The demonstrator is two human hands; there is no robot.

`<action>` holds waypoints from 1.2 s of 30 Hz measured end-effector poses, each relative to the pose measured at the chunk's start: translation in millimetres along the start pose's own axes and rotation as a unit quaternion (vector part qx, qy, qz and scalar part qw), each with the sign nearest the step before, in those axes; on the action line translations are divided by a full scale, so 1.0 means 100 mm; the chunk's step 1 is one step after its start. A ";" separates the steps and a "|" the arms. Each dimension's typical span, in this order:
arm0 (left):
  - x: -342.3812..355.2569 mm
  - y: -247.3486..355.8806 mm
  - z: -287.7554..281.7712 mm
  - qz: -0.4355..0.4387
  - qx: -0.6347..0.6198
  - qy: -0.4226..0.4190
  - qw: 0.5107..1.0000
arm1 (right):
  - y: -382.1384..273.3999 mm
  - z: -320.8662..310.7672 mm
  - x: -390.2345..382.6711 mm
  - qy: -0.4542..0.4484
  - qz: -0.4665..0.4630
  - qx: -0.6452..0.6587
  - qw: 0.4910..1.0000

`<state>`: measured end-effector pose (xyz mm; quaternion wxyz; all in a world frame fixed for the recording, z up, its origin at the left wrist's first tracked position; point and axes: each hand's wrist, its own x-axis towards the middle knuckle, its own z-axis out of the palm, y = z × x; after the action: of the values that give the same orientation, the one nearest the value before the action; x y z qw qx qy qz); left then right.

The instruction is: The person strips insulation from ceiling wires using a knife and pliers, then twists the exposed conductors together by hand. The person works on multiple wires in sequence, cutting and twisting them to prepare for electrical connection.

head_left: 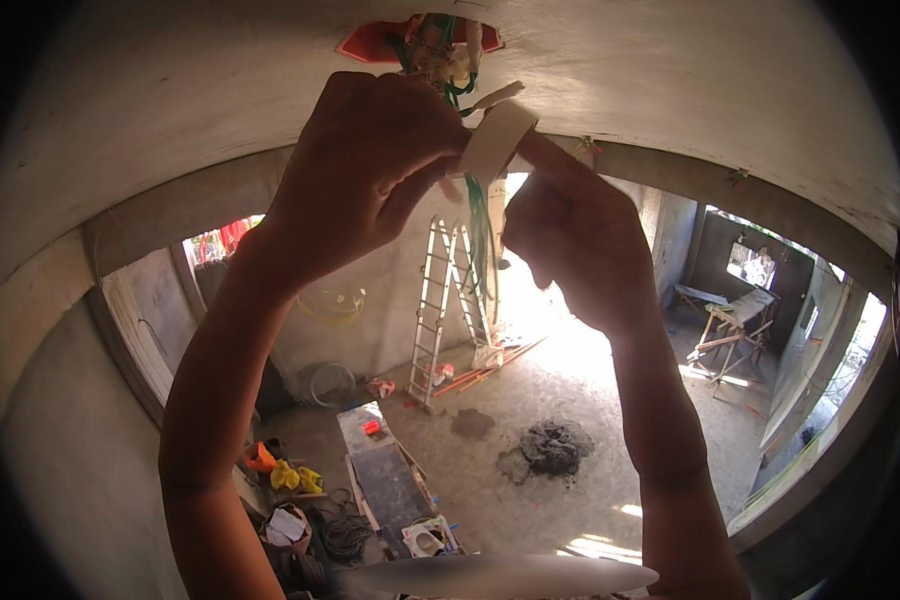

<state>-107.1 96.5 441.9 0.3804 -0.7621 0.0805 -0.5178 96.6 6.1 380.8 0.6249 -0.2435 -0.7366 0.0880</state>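
Both my arms are raised toward a red junction box (pixel 365 42) in the ceiling, where a tangle of wires hangs out. My left hand (pixel 370 165) is closed just below the box, its fingertips at the wires and against the tape; what it pinches is hidden. A roll of white tape (pixel 498 140) sits between my hands, with my right hand (pixel 580 225) holding it on the extended index finger, other fingers curled. A short pale strip (pixel 500 95) sticks up beside the roll. Green wires (pixel 480 230) dangle below it.
An aluminium stepladder (pixel 432 310) stands by the far wall. Below lies a long board (pixel 385 480) with a red item on it, near yellow and orange bags (pixel 295 477) and coiled cable (pixel 345 535). A dark mortar heap (pixel 550 447) lies on the floor; a wooden trestle (pixel 735 325) stands right.
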 end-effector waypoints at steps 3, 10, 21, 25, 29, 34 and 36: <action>-0.03 -0.02 -0.03 -0.047 -0.048 0.007 0.998 | 0.15 -0.01 0.08 0.072 -0.081 -0.256 0.961; -0.03 0.14 -0.06 -0.206 -0.101 0.006 0.973 | 0.31 0.23 0.11 0.213 -0.169 -0.240 0.932; 0.31 0.21 -0.31 -0.197 -0.139 -0.158 0.958 | 0.16 0.26 0.15 0.115 -0.196 -0.089 0.970; 0.27 0.29 -0.14 -0.233 -0.129 -0.064 0.962 | 0.10 0.30 0.15 0.129 -0.216 -0.189 0.949; 0.10 0.28 0.07 -0.207 -0.047 0.002 0.977 | 0.11 0.34 0.24 0.146 -0.209 -0.137 0.957; 0.02 0.11 0.27 -0.137 -0.012 0.073 0.988 | -0.28 0.48 0.00 0.085 0.049 -0.041 0.994; 0.11 0.05 0.36 -0.125 -0.029 0.073 0.989 | -0.48 0.76 -0.56 -0.005 0.092 -0.041 0.995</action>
<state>-70.4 105.6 440.6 0.2834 -0.7368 0.0268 -0.6133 17.5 -48.1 337.1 0.5996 -0.3355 -0.7172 0.1163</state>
